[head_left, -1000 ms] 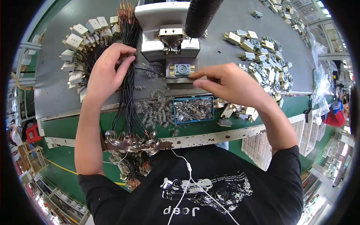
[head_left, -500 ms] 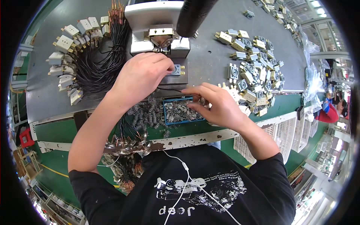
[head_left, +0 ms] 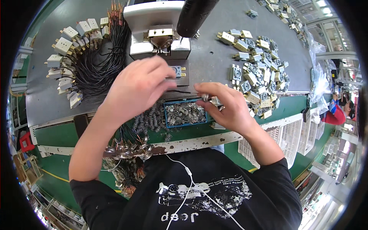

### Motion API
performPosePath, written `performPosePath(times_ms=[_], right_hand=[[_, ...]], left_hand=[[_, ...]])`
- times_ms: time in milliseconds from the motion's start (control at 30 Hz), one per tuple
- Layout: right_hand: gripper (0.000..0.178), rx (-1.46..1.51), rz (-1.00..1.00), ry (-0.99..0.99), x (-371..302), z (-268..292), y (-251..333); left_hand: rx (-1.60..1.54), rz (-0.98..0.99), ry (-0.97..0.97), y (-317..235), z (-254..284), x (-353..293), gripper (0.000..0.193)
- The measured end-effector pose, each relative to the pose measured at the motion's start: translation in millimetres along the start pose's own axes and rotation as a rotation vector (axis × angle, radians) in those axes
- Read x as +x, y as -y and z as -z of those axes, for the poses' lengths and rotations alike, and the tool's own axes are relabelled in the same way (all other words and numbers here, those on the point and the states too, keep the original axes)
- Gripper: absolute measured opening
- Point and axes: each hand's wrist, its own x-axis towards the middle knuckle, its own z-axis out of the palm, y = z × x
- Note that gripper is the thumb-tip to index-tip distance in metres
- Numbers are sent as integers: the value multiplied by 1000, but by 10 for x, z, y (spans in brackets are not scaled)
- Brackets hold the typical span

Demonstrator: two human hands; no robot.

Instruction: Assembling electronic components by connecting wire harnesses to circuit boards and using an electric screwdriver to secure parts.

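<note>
My left hand (head_left: 142, 84) is over the near side of the bench press, its fingers smeared by motion, so whether they hold anything cannot be told. Just past its fingertips, a small grey switch-like block with brass prongs (head_left: 178, 71) lies on the metal plate (head_left: 184, 81) before the press (head_left: 155, 50). My right hand (head_left: 229, 105) pinches a silvery round metal part (head_left: 206, 97) between thumb and fingers. A black wire (head_left: 180, 91) runs from near that part toward my left hand. Below lies a blue tray (head_left: 165, 115) of small metal pieces.
Loose coil springs (head_left: 150, 117) lie left of the tray. Finished-looking blocks with black wires (head_left: 96, 76) fan out at left. Several unwired blocks (head_left: 255, 78) are heaped at right. Round metal parts on wires (head_left: 130, 148) hang at the bench edge. A dark cylinder (head_left: 195, 17) overhangs the press.
My left hand has drawn back slightly from the block, its fingers now blurred. The right hand has shifted a little right, and the round metal part shows more clearly in it.
</note>
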Motion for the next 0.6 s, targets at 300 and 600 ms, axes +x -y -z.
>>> performPosePath(times_ms=[300,600], right_hand=[[25,349,-446,235,258,44,68],[33,718,-472,85,353,-173,-8]], left_hand=[[-181,6,163,-44,174,-162,14],[-192,98,156,-40,290,-208,14]])
